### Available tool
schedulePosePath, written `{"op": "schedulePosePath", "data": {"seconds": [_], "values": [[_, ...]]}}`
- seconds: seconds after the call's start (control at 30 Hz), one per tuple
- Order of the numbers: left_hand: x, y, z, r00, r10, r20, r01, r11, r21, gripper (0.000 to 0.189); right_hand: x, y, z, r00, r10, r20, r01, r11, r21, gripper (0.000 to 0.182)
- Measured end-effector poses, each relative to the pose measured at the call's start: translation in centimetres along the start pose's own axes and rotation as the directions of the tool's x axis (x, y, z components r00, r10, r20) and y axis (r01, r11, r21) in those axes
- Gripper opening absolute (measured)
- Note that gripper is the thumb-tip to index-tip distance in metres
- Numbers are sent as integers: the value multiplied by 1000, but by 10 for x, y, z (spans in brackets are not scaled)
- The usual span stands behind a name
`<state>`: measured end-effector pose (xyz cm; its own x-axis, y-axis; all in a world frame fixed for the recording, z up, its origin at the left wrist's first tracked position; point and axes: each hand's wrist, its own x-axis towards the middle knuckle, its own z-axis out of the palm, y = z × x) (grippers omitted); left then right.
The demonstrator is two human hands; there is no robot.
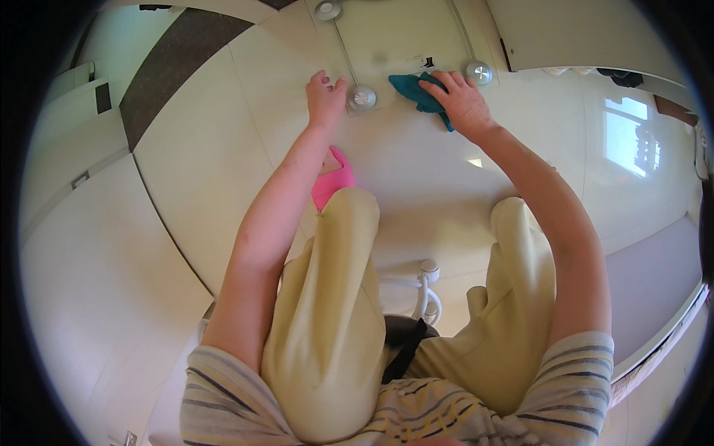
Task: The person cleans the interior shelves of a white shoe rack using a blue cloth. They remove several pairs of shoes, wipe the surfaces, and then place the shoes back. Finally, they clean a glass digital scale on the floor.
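My right hand (463,103) is closed over a crumpled teal cloth (417,92), whose loose end points left and whose corner hangs down. The cloth lies near the front edge of a pale panel (401,33) with round metal feet or knobs at its corners. My left hand (326,100) is raised with its fingers slightly curled and holds nothing; it is just left of the near left round metal piece (362,98). Below it, partly hidden by my forearm and knee, is a bright pink plastic object (337,179).
A second round metal piece (479,73) is right of the cloth. Between my knees shows the white base of a wheeled seat (428,272). A pale cabinet (574,33) stands at the upper right, and a white door or panel (100,267) is at the left.
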<state>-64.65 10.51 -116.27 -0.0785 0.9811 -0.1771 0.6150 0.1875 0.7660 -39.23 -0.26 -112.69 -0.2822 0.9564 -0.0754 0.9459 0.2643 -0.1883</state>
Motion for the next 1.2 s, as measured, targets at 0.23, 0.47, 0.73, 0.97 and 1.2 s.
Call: {"op": "schedulePosePath", "data": {"seconds": [0.23,0.47,0.73,0.97,1.2], "values": [[36,2,-5,758,-344,554,604,693,-394,35,-10,22,-2,807,590,18,-430,566,703,42],[17,41,-13,704,-264,659,599,719,-352,27,-16,39,-18,648,723,239,-487,152,860,46],[-14,115,-28,813,-62,579,430,735,-525,14,-26,19,-55,682,586,438,-445,-143,884,56],[-36,196,-72,820,37,571,283,841,-461,21,-47,-5,-130,682,555,475,-344,-329,879,57],[-79,204,-55,839,190,510,40,913,-406,40,-59,-27,-194,729,650,214,-83,-227,970,44]]}}
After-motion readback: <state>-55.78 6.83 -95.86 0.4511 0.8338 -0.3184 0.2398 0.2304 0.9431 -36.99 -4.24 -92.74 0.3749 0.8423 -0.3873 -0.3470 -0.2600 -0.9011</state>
